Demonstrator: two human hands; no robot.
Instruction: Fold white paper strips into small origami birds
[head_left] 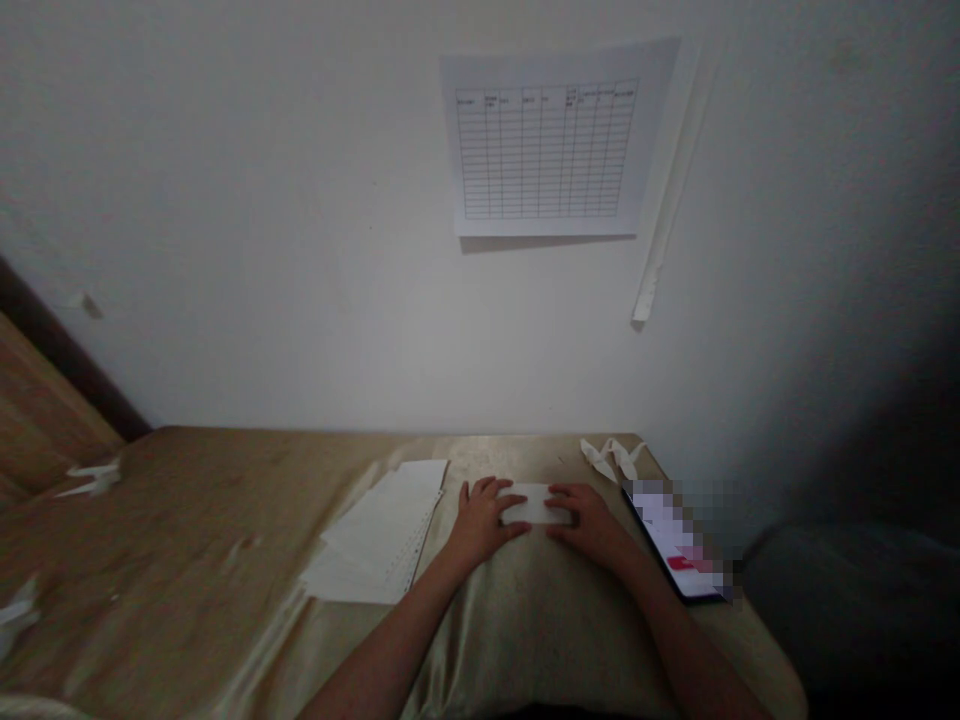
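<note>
So both hands are busy with the same thing here: a small white paper piece (536,506), out in front of the person on the cloth-covered surface (555,630). The left hand (481,518) has its left end gripped, fingers curled over the top and thumb by the near edge, and the right hand (592,519) has the right end in pretty much the same grip. Can't tell if the paper is flat on the cloth or slightly lifted tbh. Just left of the left hand there's a fanned-out pile of white sheets (375,542), some with ragged-looking right edges. Over past the right hand a phone (660,530) lies at a slant with its screen lit, partly covered by a pixelated patch, and some crinkled white strips (611,460) sit near its far end. There are 2 more white scraps off to the left. Up on the wall (300,250) there's 1 printed sheet (547,150) with a grid, with a long pale strip (667,220) slanting down beside it.
</note>
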